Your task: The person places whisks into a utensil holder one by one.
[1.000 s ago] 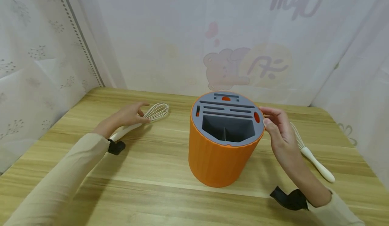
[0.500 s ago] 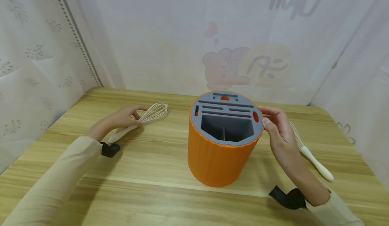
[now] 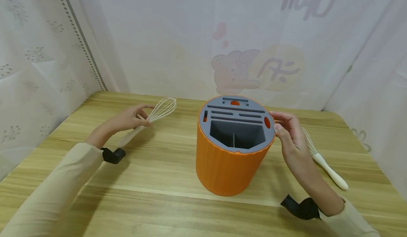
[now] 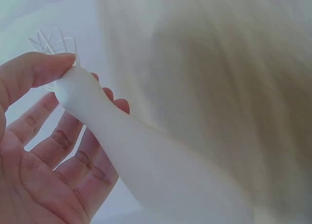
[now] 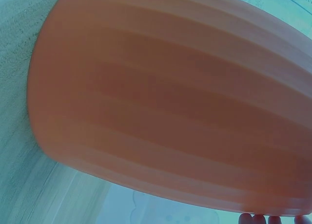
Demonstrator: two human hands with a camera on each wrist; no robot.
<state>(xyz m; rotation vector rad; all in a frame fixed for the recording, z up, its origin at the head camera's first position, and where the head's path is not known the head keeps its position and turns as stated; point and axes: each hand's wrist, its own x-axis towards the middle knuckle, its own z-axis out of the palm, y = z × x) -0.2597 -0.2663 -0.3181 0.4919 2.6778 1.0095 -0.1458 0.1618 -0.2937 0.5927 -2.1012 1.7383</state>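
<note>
Left grip (image 3: 131, 119) pinches whisk (image 3: 162, 109), well apart from orange container (image 3: 226, 171); right grip (image 3: 294, 138) pinches container's rim (image 3: 239, 152); divider (image 3: 234, 140) splits compartment (image 3: 249, 131).

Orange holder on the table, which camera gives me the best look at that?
The head view: it shows the orange holder nearly whole, including the slots and compartments in its grey top. The right wrist view shows just its ribbed side, close up and cut off by the frame; the left wrist view shows none of it.
</note>
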